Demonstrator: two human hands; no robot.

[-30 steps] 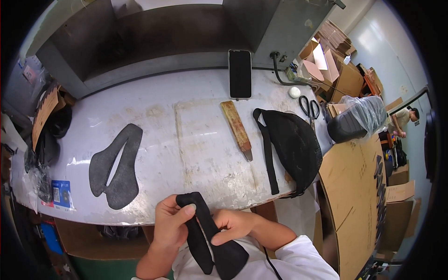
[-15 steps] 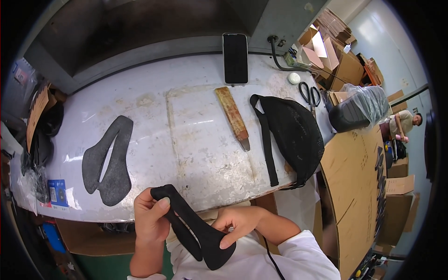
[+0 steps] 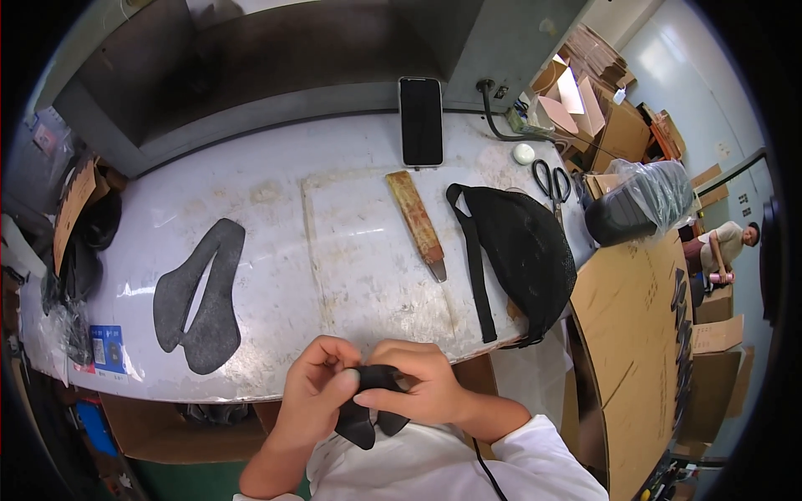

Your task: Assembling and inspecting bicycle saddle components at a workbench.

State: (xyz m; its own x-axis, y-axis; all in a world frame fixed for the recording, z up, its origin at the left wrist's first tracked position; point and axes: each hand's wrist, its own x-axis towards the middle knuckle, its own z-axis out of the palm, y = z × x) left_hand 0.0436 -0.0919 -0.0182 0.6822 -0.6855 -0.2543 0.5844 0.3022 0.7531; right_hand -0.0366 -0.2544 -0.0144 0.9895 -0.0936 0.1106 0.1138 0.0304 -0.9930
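Near the table's front edge, my left hand (image 3: 319, 386) and my right hand (image 3: 420, 382) both grip a black bicycle saddle cover (image 3: 357, 424). Its narrow end is pinched up between my fingers, and the two wide lobes hang down in front of my white shirt. The fingertips partly cover the pinched end. To the left on the table lies a dark grey saddle-shaped pad (image 3: 219, 311) with a long slot along its middle, touched by neither hand.
A knife with a worn, wrapped handle (image 3: 413, 215) lies mid-table. Right of it are a black mesh cap-like piece with a strap (image 3: 526, 259), scissors (image 3: 553, 182) and a round white lid (image 3: 524, 154). A phone (image 3: 421, 123) leans at the back. Cardboard (image 3: 631, 351) stands at right; a person (image 3: 727, 246) is beyond.
My right hand has moved up from the cover's wide end to its narrow end, beside my left hand. The cover has been turned and bunched, and the view has tilted slightly.
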